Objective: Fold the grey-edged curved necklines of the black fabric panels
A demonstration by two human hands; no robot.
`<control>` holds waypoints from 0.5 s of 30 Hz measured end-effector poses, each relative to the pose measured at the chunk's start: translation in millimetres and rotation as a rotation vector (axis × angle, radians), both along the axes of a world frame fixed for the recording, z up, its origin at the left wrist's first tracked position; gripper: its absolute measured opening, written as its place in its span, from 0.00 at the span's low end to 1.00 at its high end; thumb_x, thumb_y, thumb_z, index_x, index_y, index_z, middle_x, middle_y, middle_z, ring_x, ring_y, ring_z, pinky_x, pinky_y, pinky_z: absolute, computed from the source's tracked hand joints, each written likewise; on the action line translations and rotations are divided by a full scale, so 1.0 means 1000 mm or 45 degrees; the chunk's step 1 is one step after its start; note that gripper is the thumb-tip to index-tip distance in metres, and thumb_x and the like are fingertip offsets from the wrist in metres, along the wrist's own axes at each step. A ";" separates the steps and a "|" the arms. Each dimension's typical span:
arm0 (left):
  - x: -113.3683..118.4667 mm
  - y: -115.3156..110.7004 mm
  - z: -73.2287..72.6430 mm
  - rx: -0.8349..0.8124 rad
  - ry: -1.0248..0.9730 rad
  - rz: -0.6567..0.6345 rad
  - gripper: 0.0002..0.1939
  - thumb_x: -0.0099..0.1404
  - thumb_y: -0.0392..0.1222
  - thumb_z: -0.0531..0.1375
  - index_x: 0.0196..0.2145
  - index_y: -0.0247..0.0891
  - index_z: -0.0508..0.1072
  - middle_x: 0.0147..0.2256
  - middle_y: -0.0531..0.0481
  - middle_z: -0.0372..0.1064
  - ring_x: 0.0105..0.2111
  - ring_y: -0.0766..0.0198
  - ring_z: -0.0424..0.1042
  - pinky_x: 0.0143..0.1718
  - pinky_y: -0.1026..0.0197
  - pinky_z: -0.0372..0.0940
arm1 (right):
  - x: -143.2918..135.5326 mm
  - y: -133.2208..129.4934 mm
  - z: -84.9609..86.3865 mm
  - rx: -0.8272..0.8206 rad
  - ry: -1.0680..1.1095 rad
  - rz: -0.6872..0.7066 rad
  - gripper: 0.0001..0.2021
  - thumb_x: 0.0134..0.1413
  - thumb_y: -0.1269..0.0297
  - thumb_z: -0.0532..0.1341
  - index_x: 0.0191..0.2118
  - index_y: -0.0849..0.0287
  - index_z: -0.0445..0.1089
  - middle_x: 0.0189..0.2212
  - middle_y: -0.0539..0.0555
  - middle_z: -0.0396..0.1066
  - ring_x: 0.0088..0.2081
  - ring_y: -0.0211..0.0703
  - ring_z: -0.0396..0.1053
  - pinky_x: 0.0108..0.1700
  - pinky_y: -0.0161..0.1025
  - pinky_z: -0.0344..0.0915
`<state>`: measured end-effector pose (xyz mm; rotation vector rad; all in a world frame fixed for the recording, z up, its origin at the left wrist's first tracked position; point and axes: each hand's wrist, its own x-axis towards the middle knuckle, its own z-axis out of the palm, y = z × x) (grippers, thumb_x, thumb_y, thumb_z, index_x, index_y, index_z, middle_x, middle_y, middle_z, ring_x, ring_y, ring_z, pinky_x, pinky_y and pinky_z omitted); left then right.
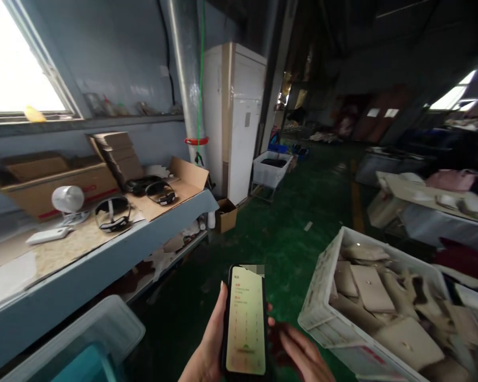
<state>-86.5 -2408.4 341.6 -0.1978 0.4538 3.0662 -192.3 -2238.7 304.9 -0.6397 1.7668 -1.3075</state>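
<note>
A smartphone [245,321] with a lit, pale yellow screen stands upright in front of me at the bottom centre. My left hand [211,339] is wrapped around it, the thumb along its left edge and fingertips showing at its right edge. Lines of small text and a keypad-like grid show on the screen, too small to read. Just right of the phone is my right hand [302,351], apart from it. Its fingers stretch toward the phone, partly smeared by motion, and no object shows in them.
A white crate [322,297] of beige pouches stands at the right. Along the left wall, a workbench [115,241] carries a small fan [68,200], head straps [113,215] and cardboard boxes [63,185]. A tall white cabinet [242,122] stands behind. Green floor [271,239] runs between.
</note>
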 end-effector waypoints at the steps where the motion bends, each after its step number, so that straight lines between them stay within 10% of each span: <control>1: -0.026 -0.007 -0.002 -0.004 -0.020 -0.025 0.51 0.63 0.75 0.43 0.56 0.17 0.61 0.47 0.27 0.66 0.43 0.49 0.70 0.46 0.56 0.63 | -0.025 -0.012 0.008 -0.078 -0.082 -0.170 0.28 0.61 0.43 0.49 0.57 0.58 0.65 0.51 0.59 0.68 0.48 0.49 0.69 0.48 0.41 0.68; 8: -0.236 -0.045 -0.014 -0.080 -0.217 -0.096 0.44 0.62 0.74 0.49 0.55 0.27 0.65 0.45 0.34 0.68 0.47 0.47 0.68 0.49 0.55 0.61 | -0.218 -0.089 0.039 -0.162 -0.105 -0.652 0.36 0.49 0.38 0.60 0.56 0.59 0.66 0.57 0.58 0.62 0.52 0.51 0.65 0.44 0.37 0.67; 15: -0.464 -0.057 0.014 -0.128 -0.139 -0.244 0.40 0.65 0.69 0.51 0.57 0.30 0.64 0.49 0.36 0.66 0.52 0.43 0.64 0.56 0.49 0.55 | -0.423 -0.120 0.088 -0.430 -0.255 -0.902 0.27 0.41 0.50 0.69 0.47 0.59 0.72 0.48 0.57 0.71 0.53 0.58 0.64 0.47 0.41 0.67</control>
